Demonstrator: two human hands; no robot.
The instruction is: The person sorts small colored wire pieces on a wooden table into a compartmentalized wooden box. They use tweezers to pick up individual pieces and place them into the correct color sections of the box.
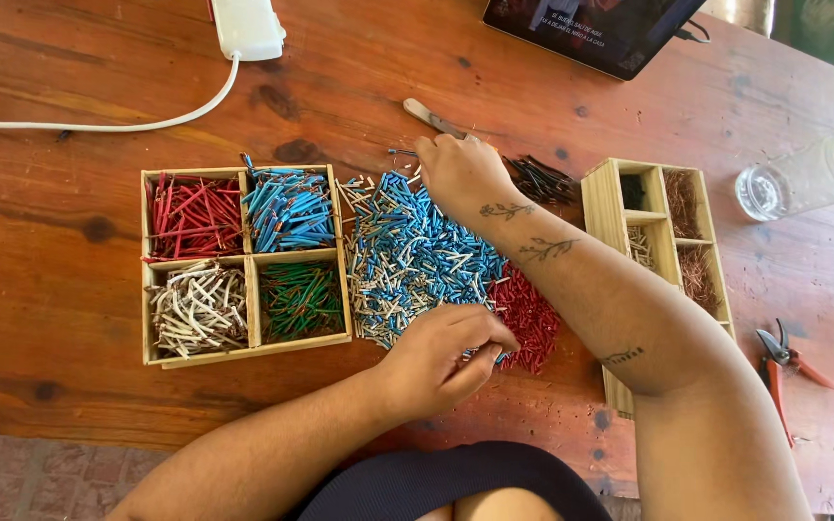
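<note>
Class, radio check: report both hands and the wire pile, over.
Left hand pinching blue wire pieces. Right hand at pile's far edge, gripping a thin tool. Nothing blocking.

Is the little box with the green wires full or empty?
Nearly full: green wires cover the bottom of their compartment in the wooden tray.

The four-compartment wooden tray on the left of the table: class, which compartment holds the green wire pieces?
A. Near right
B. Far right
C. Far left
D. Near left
A: in the wooden tray, the green wire pieces fill the near right compartment, with the white pieces near left, the red pieces far left and the blue pieces far right.
</note>
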